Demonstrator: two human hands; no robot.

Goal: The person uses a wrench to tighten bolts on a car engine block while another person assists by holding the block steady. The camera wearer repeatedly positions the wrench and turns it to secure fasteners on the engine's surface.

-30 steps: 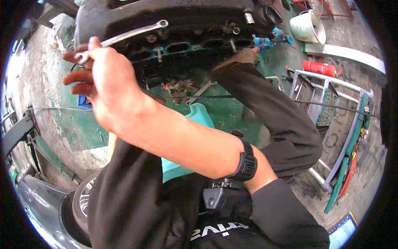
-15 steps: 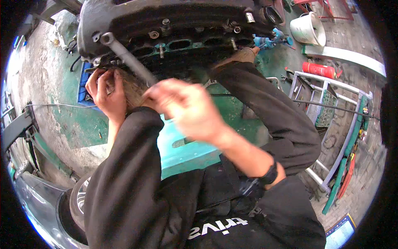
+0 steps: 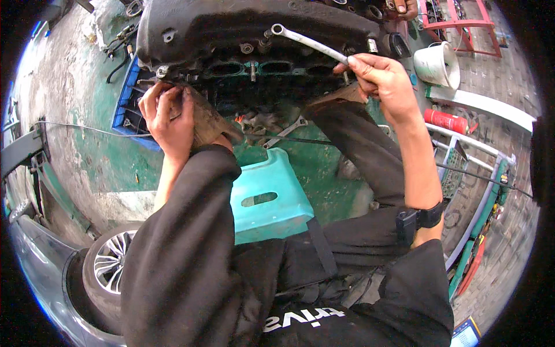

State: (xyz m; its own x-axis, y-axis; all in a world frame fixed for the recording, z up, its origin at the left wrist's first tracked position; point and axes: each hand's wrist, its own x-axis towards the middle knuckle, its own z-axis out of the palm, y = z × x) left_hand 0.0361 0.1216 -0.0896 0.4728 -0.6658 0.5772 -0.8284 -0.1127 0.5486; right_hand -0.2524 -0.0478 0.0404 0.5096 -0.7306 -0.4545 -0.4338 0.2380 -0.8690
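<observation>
A dark engine (image 3: 231,26) with a row of ports and studs stands in front of me. My right hand (image 3: 384,84) grips a combination wrench (image 3: 312,45) by its right end, near the engine's right side. The wrench slants up to the left, and its ring end is over the engine, close to a bolt; whether they touch I cannot tell. My left hand (image 3: 170,121) is at the engine's lower left edge, beside my left shoe (image 3: 211,118). Its fingers are curled in, and what they hold, if anything, is hidden.
A turquoise stool (image 3: 272,176) is between my legs. Another wrench (image 3: 286,132) lies on the green floor below the engine. A blue crate (image 3: 120,115) is at left, a car wheel (image 3: 110,260) at lower left. At right are a white bucket (image 3: 433,65), a red fire extinguisher (image 3: 445,120) and a metal frame (image 3: 468,147).
My right hand has moved right and up with the wrench, away from my left hand. The left hand stays by the shoe, fingers still curled. The view has shifted a little left.
</observation>
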